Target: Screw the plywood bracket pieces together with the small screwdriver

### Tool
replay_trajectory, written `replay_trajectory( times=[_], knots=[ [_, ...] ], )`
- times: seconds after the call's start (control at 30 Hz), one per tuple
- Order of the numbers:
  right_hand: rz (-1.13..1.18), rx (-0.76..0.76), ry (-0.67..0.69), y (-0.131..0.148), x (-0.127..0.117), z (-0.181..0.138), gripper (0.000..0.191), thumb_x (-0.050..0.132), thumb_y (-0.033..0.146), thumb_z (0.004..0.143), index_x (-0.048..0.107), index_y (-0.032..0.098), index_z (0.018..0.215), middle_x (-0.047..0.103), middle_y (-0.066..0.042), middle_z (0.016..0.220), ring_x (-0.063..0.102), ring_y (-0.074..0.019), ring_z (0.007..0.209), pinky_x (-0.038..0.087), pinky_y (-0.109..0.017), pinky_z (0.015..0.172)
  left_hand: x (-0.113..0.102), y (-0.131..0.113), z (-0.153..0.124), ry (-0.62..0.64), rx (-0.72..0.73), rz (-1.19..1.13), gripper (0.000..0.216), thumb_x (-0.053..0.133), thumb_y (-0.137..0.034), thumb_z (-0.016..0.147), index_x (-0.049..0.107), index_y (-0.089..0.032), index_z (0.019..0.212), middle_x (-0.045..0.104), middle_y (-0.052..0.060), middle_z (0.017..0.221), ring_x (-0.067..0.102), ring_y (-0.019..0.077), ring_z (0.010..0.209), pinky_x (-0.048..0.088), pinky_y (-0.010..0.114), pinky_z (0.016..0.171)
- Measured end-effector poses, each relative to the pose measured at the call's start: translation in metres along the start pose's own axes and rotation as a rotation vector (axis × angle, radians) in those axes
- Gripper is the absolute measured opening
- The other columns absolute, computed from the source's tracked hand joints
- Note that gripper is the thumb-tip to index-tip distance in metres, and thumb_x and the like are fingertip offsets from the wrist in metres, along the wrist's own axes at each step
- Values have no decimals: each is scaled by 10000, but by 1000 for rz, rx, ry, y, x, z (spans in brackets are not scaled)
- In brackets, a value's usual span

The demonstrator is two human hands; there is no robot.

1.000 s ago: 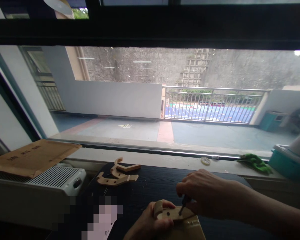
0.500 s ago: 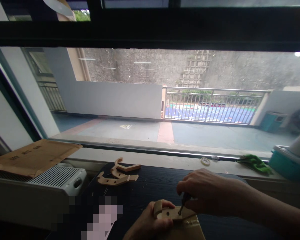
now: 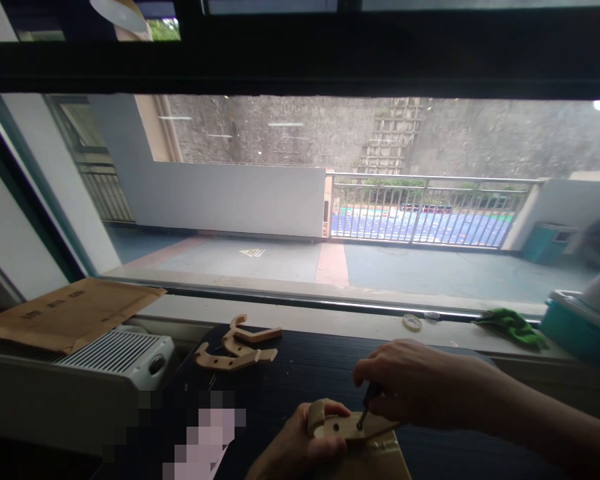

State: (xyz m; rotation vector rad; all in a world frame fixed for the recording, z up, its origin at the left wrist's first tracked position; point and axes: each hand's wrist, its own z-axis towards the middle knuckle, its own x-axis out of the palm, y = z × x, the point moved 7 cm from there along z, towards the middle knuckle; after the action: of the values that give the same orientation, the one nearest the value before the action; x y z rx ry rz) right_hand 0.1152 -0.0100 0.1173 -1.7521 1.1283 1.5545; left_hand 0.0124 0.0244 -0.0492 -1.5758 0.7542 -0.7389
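Note:
At the bottom centre my left hand [image 3: 295,447] is closed round a curved wooden piece [image 3: 343,425] with holes in its flat face. It rests on a brown cardboard box [image 3: 375,460]. My right hand [image 3: 415,387] is pinched round a small dark tool [image 3: 367,403] whose tip stands in one hole of the piece. Further back on the dark table [image 3: 300,373] lies a small heap of similar wooden hook pieces [image 3: 237,348].
A white heater [image 3: 115,353] with a brown cardboard envelope [image 3: 65,312] on it stands at the left. On the window sill lie a tape roll [image 3: 411,322], a green cloth [image 3: 513,327] and a teal container [image 3: 577,327]. A blurred patch covers something at the bottom left.
Almost nothing differs. My right hand has shifted very slightly over the wooden piece, and the tool stays in the hole.

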Motion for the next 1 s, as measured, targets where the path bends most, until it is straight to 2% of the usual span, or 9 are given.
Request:
replay_trajectory(
  times=[0.17,0.37,0.47,0.57,0.7,0.83,1.0],
  knots=[
    [14,-36,22,3,-3,2,171,481,109,778,633,164,722,649,-27,745,543,-109,638,315,-224,558,-1,-2,1,-8,-7,13,409,673,-263,644,662,-157,1039,555,-11,754,451,121,678,357,198,598],
    [-7,-16,29,0,2,4,217,455,139,836,630,153,708,646,-41,711,544,-114,617,317,-231,549,-1,-1,1,-4,-6,15,410,672,-262,645,663,-155,1040,554,-12,754,443,115,673,350,196,596],
    [14,16,13,0,-3,2,148,502,173,802,650,170,799,664,-40,749,575,-138,655,317,-238,551,0,1,1,2,-5,-12,410,677,-265,640,663,-157,1036,553,-15,747,444,114,670,353,195,598],
    [60,53,23,0,-8,-1,186,532,147,741,652,186,878,680,-39,828,601,-157,739,334,-237,584,0,2,0,5,-4,-15,414,684,-272,642,660,-154,1037,549,-15,744,445,114,666,352,197,598],
    [62,9,54,2,-4,-1,174,471,98,753,633,163,747,672,-44,793,580,-132,711,335,-227,592,-2,7,0,4,1,11,408,676,-275,662,654,-159,1052,552,-11,758,452,116,673,355,202,604],
    [34,15,50,-1,3,3,182,462,134,794,621,158,710,661,-43,735,546,-114,640,313,-223,556,-4,9,2,-10,-4,45,409,673,-271,661,656,-172,1057,560,-9,784,462,122,690,362,203,613],
    [56,45,16,-3,-3,-1,167,527,178,754,658,180,859,678,-42,781,577,-142,674,308,-229,549,-3,3,0,-15,-19,71,397,662,-264,656,661,-187,1046,558,-13,785,465,129,698,367,208,621]
  ],
)
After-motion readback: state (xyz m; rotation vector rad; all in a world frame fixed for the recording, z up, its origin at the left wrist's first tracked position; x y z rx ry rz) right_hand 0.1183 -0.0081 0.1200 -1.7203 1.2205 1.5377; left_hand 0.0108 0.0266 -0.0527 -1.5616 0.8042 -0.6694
